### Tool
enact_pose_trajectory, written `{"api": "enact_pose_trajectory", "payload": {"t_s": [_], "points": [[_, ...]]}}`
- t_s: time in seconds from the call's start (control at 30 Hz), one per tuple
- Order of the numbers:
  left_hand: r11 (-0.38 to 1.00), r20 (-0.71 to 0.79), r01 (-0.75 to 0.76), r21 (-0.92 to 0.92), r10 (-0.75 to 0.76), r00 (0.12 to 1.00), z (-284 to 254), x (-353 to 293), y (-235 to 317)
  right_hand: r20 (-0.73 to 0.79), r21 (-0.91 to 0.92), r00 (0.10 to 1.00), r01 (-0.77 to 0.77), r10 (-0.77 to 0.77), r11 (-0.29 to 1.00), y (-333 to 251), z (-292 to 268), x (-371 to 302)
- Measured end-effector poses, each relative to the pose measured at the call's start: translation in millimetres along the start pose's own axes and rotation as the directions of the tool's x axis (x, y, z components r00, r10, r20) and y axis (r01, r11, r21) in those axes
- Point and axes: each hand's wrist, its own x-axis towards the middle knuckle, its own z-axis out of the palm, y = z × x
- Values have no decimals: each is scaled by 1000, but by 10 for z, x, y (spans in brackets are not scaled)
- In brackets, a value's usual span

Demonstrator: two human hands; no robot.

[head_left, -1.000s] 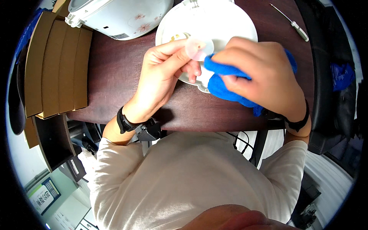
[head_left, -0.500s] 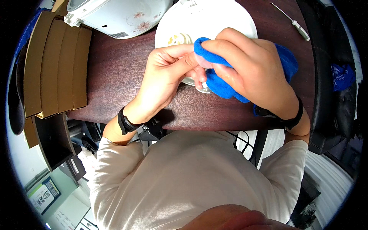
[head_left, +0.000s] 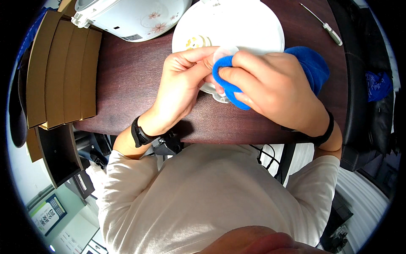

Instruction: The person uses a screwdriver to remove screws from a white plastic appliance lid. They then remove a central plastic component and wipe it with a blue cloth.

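My left hand (head_left: 176, 84) is closed, its thumb and forefinger pinching a small translucent round disc (head_left: 227, 51) by its left side. Bunched in my right hand (head_left: 282, 84) is a blue cloth (head_left: 312, 70). One fold of it presses along the near edge of the disc. Both hands are over the near part of a white round lid (head_left: 237, 21) lying on the table. A small white part with yellowish patches (head_left: 196, 42) rests on the lid, just beyond my left fingers.
A white rice cooker (head_left: 135, 21) with a flower print stands at the far left. Brown cardboard (head_left: 63, 67) stands along the table's left side. Toward the far right lies a screwdriver (head_left: 332, 33) with a pale handle. A black padded chair (head_left: 359, 127) borders the right edge.
My right hand has drawn the cloth toward me across the disc, so the disc's far part now shows. My left hand has stayed nearly in place.
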Motion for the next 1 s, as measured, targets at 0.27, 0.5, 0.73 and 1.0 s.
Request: {"api": "enact_pose_trajectory", "payload": {"t_s": [0.27, 0.5, 0.73, 1.0], "points": [[993, 75, -57, 104, 49, 996, -20, 16, 116, 232, -91, 966, -93, 112, 992, 10, -92, -95], [988, 102, -33, 151, 17, 995, -107, 61, 112, 32, 87, 968, -249, 248, 965, 91, -218, -10], [989, 177, 63, 134, -86, 980, -37, 35, 94, -105, 138, 962, -237, 252, 962, 58, -77, 30], [991, 131, 80, 104, -93, 987, -24, 10, 40, -18, 39, 997, -73, 74, 997, 60, -36, 7]]}}
